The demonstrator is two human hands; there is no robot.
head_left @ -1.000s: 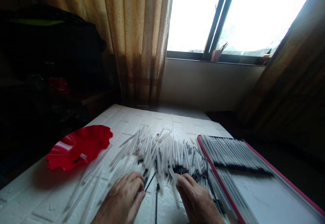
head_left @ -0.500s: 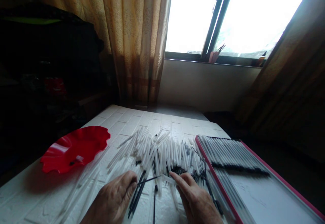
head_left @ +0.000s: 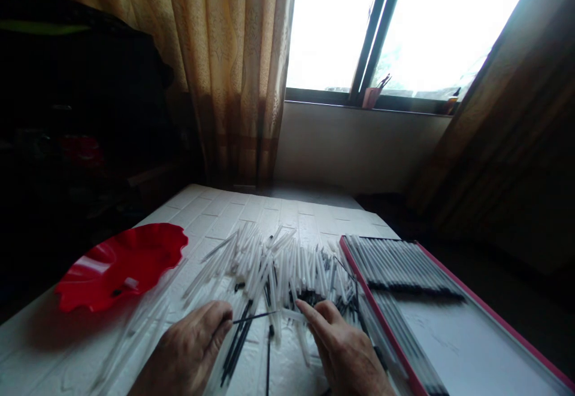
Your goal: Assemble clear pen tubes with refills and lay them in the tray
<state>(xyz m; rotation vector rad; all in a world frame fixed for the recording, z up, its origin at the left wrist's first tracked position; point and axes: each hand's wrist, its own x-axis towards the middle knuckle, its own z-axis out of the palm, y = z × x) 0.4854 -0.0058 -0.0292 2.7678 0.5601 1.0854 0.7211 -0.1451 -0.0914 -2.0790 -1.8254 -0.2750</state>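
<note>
Between finger and thumb, my left hand (head_left: pixel 191 348) grips a thin black pen refill (head_left: pixel 255 317) that points to the right. My right hand (head_left: pixel 339 342) is closed on a short visible length of clear pen barrel (head_left: pixel 291 314). The refill's tip is at the barrel's left end; whether it is inside I cannot tell. Beyond the hands lies a loose pile of clear barrels (head_left: pixel 260 264), with dark pen parts (head_left: pixel 314 297) among them. Several black refills (head_left: pixel 238 348) lie on the table beside my left hand.
A red wavy-edged bowl (head_left: pixel 130 258) with small bits in it stands at the left. On the right, a pink-edged tray (head_left: pixel 442 348) holds a row of black-ended pens (head_left: pixel 399 261). More clear tubes (head_left: pixel 135 330) lie in front of the bowl on the white brick-patterned table (head_left: pixel 287 207).
The whole view has shifted slightly, so everything appears a little further left. Both hands keep their grip, and the refill tip stays at the barrel's end.
</note>
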